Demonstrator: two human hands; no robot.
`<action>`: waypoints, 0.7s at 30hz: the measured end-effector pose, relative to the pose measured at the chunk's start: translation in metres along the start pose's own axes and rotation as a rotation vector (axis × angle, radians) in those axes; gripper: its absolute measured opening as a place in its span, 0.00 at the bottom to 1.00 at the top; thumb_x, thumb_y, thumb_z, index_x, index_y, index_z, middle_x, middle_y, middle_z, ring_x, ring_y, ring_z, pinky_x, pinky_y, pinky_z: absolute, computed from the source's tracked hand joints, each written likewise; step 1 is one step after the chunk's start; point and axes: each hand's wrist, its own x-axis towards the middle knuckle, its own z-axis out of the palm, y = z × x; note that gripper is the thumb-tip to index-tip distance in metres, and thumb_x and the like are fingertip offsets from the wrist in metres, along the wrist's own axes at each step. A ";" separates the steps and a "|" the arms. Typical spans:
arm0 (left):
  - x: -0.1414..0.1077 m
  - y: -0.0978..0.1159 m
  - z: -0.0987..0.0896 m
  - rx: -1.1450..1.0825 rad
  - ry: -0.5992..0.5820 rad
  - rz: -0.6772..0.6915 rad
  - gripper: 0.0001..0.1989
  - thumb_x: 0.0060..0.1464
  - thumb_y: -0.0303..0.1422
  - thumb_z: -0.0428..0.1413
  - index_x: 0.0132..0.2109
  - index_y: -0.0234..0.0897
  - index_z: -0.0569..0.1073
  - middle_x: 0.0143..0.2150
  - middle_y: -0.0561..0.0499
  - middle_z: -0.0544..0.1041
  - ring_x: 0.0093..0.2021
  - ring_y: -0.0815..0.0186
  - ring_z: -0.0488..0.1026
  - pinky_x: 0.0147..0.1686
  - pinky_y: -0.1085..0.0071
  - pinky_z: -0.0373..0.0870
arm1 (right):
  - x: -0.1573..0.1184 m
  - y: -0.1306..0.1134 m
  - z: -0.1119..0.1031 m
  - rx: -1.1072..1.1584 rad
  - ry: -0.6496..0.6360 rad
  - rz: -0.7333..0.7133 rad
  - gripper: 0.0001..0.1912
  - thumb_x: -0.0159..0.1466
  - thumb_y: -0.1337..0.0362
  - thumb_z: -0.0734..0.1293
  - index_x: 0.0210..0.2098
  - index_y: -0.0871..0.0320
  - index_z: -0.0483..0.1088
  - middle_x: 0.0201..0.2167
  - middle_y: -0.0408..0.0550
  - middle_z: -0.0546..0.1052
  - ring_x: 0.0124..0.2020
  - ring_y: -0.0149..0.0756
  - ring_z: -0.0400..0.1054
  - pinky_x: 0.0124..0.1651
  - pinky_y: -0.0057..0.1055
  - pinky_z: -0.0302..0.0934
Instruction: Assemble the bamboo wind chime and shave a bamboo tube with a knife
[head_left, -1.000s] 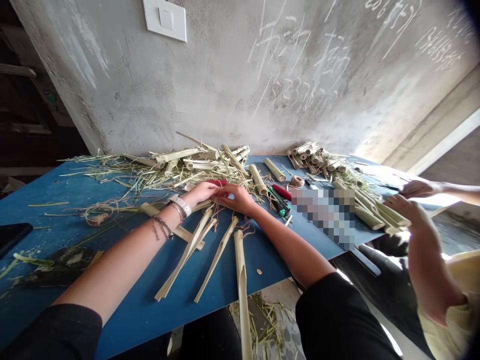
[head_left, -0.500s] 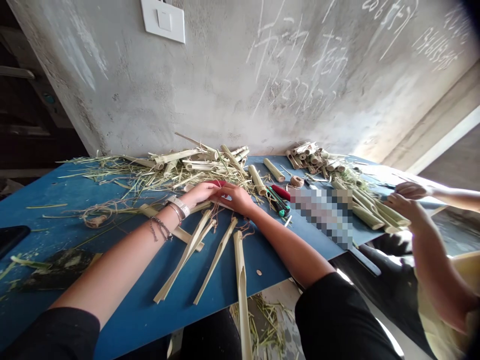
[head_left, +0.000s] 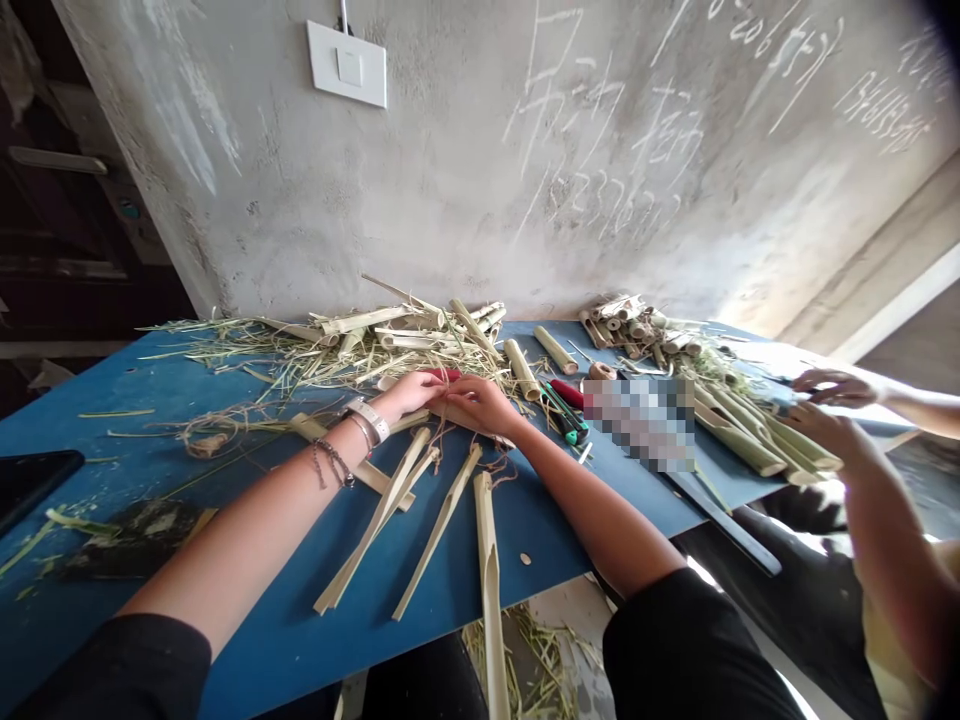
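Observation:
Above the middle of the blue table, my left hand [head_left: 411, 392] and my right hand [head_left: 481, 402] meet with fingers bent and pinched together. Thin brown twine [head_left: 441, 436] runs between them, over a pale bamboo piece [head_left: 484, 431] lying under my right hand. My fingertips partly hide the grip. On the near side, twine ties join split bamboo strips: a long forked one [head_left: 375, 520], a thinner one [head_left: 439, 530] and a wider one [head_left: 489, 570] that reaches past the table edge. Another flat bamboo piece [head_left: 386, 485] lies beneath my left wrist.
Bamboo offcuts and shavings [head_left: 330, 350] are heaped by the wall. Green-handled pliers [head_left: 566, 415], a red handle [head_left: 568, 393] and a twine ball [head_left: 602, 371] lie right. A long blade [head_left: 731, 530] overhangs the edge. A co-worker's hands [head_left: 836, 400] are beyond bamboo tubes [head_left: 742, 430]. A phone [head_left: 37, 485] lies left.
The view has shifted slightly, so everything sits a little further right and lower. My hands stay together at the twine, with only small finger movement. The co-worker's upper hand has opened somewhat.

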 end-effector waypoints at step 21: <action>-0.007 0.014 0.002 0.160 0.058 0.215 0.10 0.53 0.36 0.53 0.35 0.31 0.72 0.29 0.50 0.73 0.26 0.68 0.67 0.26 0.74 0.63 | -0.001 0.000 -0.002 0.565 0.083 0.575 0.13 0.54 0.56 0.65 0.24 0.60 0.69 0.24 0.42 0.69 0.19 0.24 0.56 0.23 0.24 0.49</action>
